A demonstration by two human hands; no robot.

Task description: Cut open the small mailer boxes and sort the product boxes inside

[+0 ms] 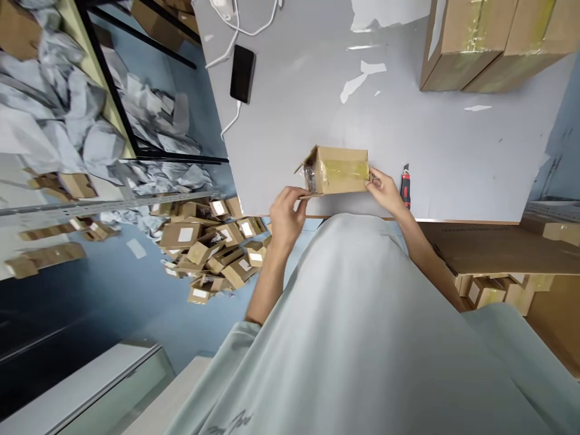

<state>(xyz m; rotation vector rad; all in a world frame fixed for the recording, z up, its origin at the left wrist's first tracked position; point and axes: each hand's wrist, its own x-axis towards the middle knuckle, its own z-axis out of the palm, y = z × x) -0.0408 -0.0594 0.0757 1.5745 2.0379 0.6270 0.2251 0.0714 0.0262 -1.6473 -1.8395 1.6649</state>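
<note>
A small cardboard box [343, 171] with yellowish tape along its top lies near the front edge of the grey table. Its left end stands open with the flaps spread, and clear plastic wrap [310, 176] shows inside. My left hand [289, 217] pinches the lower flap at that open end. At the opposite end, my right hand [385, 191] grips the box with thumb and fingers. Just right of that hand lies a red and black utility knife [405, 186], its blade pointing away from me.
Two larger taped cartons [471, 45] stand at the back right of the table [290, 121]. A phone [242, 74] on a white cable lies at the left, near torn paper scraps [357, 81]. Many small boxes [212, 241] are heaped on the floor; a big carton [493, 248] stands right.
</note>
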